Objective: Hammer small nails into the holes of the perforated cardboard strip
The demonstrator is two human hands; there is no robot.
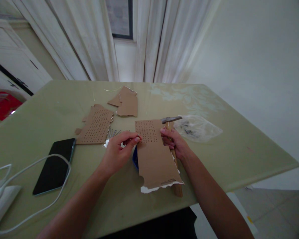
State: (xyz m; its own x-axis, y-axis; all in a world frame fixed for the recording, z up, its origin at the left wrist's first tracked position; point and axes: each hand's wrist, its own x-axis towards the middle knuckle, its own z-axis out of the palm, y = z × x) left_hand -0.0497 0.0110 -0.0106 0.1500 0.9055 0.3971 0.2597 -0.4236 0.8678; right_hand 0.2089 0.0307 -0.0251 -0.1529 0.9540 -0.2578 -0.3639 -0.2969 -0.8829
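Note:
A brown cardboard piece (156, 162) with rows of punched holes and a torn near edge lies in front of me. At its left edge my left hand (122, 147) pinches thumb and forefinger together; whatever is between them is too small to make out. My right hand (175, 141) is wrapped round the wooden handle of a hammer (171, 120), beside the cardboard's right edge. Part of the handle runs under the cardboard. Below the left side of the cardboard a blue container (135, 158) shows only partly. Several loose nails (113, 133) lie just beyond my left hand.
A second perforated cardboard (97, 126) lies to the left, with torn cardboard scraps (127, 101) farther back. A clear plastic bag (196, 127) with small dark items is at the right. A phone (56, 166), a white cable (69, 169) and a power strip (5, 202) occupy the left.

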